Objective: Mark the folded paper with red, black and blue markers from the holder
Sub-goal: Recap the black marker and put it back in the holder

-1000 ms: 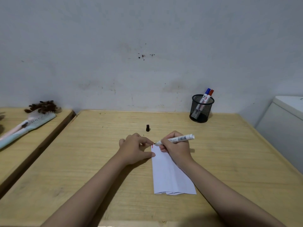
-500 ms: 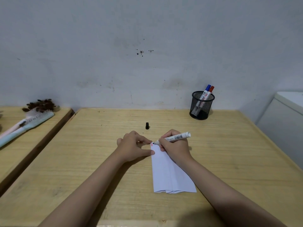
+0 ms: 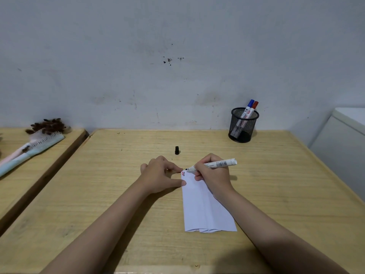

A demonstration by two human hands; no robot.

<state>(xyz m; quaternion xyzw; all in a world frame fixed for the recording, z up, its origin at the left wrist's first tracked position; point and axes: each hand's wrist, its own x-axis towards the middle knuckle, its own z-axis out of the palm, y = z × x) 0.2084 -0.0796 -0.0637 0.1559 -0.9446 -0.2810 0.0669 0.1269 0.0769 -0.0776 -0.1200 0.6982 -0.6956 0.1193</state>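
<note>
Desk point(image 3: 276, 175): marker point(image 3: 215, 164) in right grip point(image 3: 212, 175).

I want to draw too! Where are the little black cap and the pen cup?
black cap point(image 3: 177, 150), head view, middle of its side.
pen cup point(image 3: 243, 125), head view, front mesh wall.

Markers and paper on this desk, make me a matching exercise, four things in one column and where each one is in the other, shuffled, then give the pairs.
Things:
1. black cap
2. blue marker
3. folded paper
4. black marker

Places:
A. in the right hand
B. standing in the mesh holder
C. flat on the desk, corner pinned by the left hand
D. alone on the desk, beyond the hands

Pairs: 1-D, 2-B, 3-C, 4-A
</note>
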